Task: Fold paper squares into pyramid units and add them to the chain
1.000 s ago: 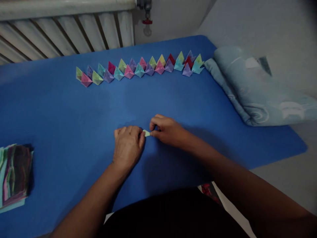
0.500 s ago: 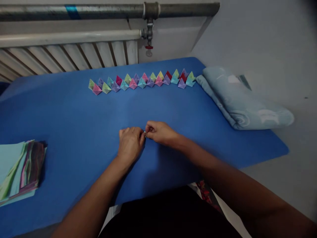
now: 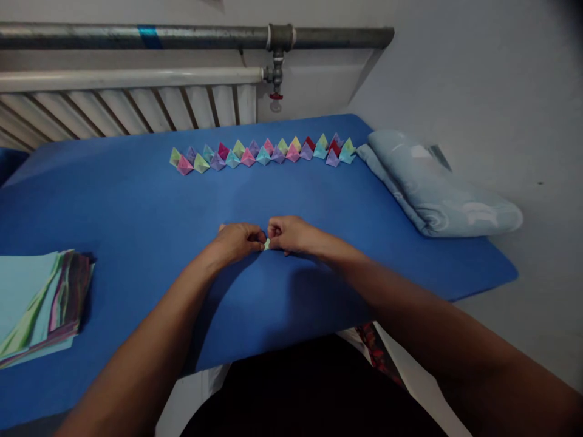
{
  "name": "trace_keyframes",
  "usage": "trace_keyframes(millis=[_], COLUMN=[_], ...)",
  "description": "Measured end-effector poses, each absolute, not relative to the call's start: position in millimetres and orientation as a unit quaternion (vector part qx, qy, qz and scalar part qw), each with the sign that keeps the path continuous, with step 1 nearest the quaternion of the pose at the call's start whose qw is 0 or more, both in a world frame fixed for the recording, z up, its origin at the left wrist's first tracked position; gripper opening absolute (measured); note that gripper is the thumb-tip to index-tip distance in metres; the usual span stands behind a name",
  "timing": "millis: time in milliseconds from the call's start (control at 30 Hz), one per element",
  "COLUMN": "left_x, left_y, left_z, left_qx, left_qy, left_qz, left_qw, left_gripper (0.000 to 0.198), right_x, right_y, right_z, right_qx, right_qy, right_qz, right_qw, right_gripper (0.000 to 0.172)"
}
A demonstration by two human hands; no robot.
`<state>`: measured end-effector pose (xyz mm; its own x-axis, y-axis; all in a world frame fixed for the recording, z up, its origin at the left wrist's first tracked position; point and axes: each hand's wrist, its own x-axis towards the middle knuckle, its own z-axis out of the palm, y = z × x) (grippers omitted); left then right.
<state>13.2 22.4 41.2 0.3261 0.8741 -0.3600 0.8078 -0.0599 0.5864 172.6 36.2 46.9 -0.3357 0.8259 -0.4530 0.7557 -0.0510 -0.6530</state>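
A small piece of folded pale green paper shows between my two hands, above the middle of the blue table. My left hand pinches its left side between thumb and fingers. On the right side, my right hand grips it with curled fingers. Most of the paper is hidden by the fingertips, so its full shape cannot be made out. Beyond the hands, small folded paper boats in pink, purple, green, blue, yellow and red stand in a double row.
A stack of coloured paper sheets lies at the left. On the right edge rests a folded light blue blanket. Behind the table are a white radiator and a metal pipe with a red-handled valve.
My left hand has turned and its fingers have shifted, so more of the pale green paper shows. My right hand has barely moved. The camera view has tilted slightly.
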Motion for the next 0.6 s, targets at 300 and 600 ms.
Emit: trace_keyframes(millis=[300,600], left_x=[18.1,20.6], left_y=[27.7,26.2], left_z=[44.0,43.1], left_qx=[0.748,0.755], left_qy=[0.582,0.592], left_qz=[-0.015,-0.030], left_qw=[0.319,0.279], left_gripper=[0.008,0.010], right_x=[168.5,172.7], right_y=[40.1,41.0], right_z=[48.1,45.8], right_qx=[-0.567,-0.568], right_qy=[-0.702,-0.680], right_qz=[0.431,0.464], right_qw=[-0.001,0.019], right_gripper=[0.016,0.018])
